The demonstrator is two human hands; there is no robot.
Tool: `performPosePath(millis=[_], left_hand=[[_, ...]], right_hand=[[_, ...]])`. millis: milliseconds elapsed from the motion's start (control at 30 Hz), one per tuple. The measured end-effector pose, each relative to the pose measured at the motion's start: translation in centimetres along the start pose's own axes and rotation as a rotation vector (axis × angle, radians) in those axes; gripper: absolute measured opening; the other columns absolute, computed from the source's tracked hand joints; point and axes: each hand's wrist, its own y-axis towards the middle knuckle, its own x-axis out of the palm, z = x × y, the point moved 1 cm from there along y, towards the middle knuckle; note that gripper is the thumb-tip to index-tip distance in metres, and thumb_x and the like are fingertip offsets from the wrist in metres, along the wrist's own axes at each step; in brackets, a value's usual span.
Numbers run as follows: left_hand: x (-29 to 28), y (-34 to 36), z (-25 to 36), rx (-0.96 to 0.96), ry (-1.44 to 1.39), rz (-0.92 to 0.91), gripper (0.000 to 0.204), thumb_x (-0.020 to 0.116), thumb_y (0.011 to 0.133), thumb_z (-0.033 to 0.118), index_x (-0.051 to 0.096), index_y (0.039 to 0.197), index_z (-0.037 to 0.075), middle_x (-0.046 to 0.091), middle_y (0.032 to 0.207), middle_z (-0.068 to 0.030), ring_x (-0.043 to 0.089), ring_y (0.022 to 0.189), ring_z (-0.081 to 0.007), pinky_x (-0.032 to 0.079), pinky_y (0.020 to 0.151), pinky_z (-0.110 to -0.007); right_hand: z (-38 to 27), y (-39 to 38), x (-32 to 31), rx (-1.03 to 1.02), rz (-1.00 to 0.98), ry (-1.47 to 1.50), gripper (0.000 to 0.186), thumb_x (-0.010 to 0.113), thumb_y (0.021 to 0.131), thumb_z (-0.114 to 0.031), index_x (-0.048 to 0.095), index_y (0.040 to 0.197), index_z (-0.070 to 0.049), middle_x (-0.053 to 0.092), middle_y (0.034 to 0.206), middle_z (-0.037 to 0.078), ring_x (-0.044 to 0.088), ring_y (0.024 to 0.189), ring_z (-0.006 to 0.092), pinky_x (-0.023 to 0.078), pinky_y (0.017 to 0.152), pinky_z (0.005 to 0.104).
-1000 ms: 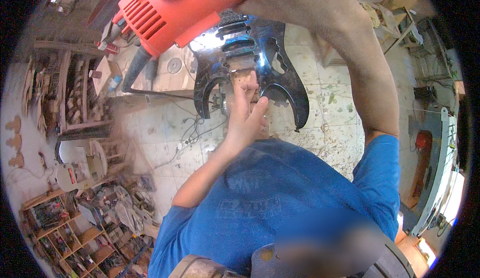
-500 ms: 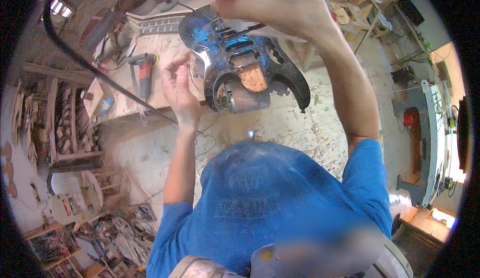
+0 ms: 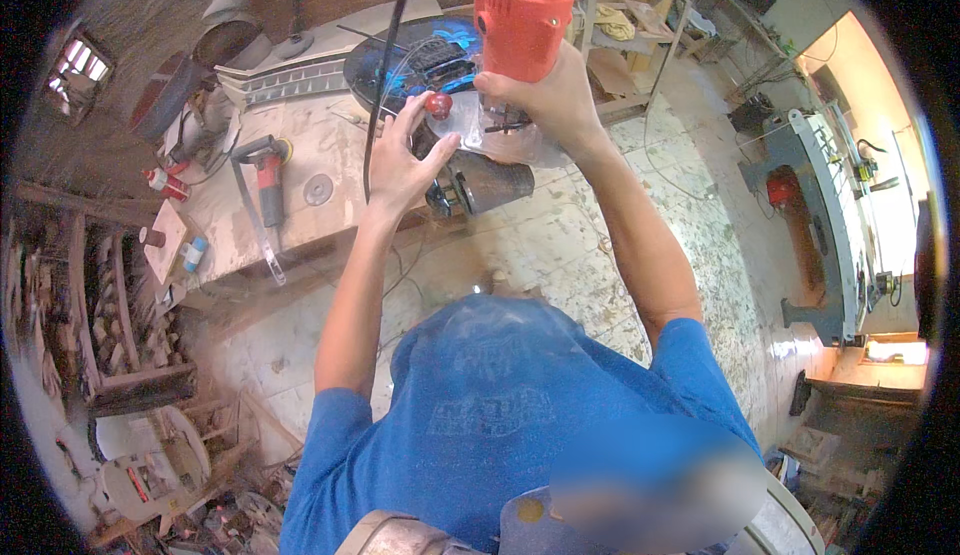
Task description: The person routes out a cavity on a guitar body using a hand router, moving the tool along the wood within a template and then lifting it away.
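Note:
My right hand (image 3: 550, 100) is wrapped round the red body of a handheld router (image 3: 520, 30), held upright over the bench's near right corner. Its base is a clear plate (image 3: 470, 125) with a round red knob (image 3: 438, 105). Beside that knob is my left hand (image 3: 405, 165), fingers and thumb spread; whether a fingertip touches the knob I cannot tell. Under and behind the router lies a black and blue electric guitar body (image 3: 455, 33), its near part hidden by the tool and my hands.
On the bench (image 3: 340, 150) lie a red and grey angle grinder (image 3: 268, 180), a slotted strip (image 3: 300, 80) and a desk lamp (image 3: 295, 45). A dark cylinder (image 3: 490, 187) juts from the bench's front edge. A black cable (image 3: 385, 65) hangs by my left hand. Shavings litter the floor (image 3: 640, 225).
My right hand has brought the router down and nearer, over the guitar body. The left hand has moved up and right to the router's knob. The view has also shifted.

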Motion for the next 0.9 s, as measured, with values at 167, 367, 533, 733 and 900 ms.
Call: performPosePath(millis=[167,367,533,733,900], left_hand=[[0.8,1.1,0.1,-0.045,0.079,-0.084,0.064,0.08,0.098,0.034,0.058,0.153,0.009,0.072,0.141,-0.0196,0.053,0.15,-0.0353,0.032,0.128,-0.055],[2.7,2.4,-2.2,0.049,0.259,-0.068,0.056,0.079,0.097,0.041,0.065,0.146,0.016,0.078,0.131,-0.0109,0.059,0.145,-0.0314,0.021,0.131,-0.064],[3.1,2.5,-1.8,0.007,0.269,-0.094,0.053,0.078,0.098,0.042,0.068,0.143,0.017,0.078,0.131,-0.0129,0.052,0.152,-0.0307,0.016,0.132,-0.064],[3.1,2.8,-1.5,-0.068,0.213,-0.118,0.049,0.077,0.098,0.038,0.069,0.14,0.014,0.077,0.133,-0.0133,0.046,0.156,-0.0323,0.002,0.133,-0.063],[3.5,3.3,-2.2,-0.067,0.278,-0.089,0.05,0.077,0.099,0.042,0.07,0.142,0.017,0.075,0.136,-0.0145,0.05,0.154,-0.0275,0.015,0.132,-0.062]], right_hand=[[1.8,-1.1,-0.2,0.111,0.003,0.06,0.05,0.094,0.08,-0.029,0.073,0.117,-0.003,0.079,0.101,0.004,0.075,0.092,0.0138,0.059,0.085,0.0328],[3.7,-1.6,-0.7,0.073,0.048,0.032,0.043,0.092,0.085,-0.024,0.072,0.115,-0.002,0.077,0.101,0.003,0.072,0.09,0.0127,0.058,0.082,0.0327],[4.6,-1.8,-0.9,0.105,0.021,0.023,0.045,0.093,0.084,-0.022,0.071,0.118,-0.002,0.077,0.104,0.003,0.073,0.094,0.0127,0.058,0.085,0.0325],[4.2,-1.8,-0.9,0.076,0.027,0.014,0.045,0.093,0.084,-0.021,0.071,0.118,-0.002,0.077,0.106,0.003,0.073,0.095,0.0133,0.059,0.086,0.0332],[4.9,-1.1,-0.7,0.051,0.042,-0.011,0.038,0.091,0.085,-0.021,0.074,0.112,-0.002,0.078,0.1,0.003,0.073,0.09,0.0129,0.058,0.083,0.0322]])
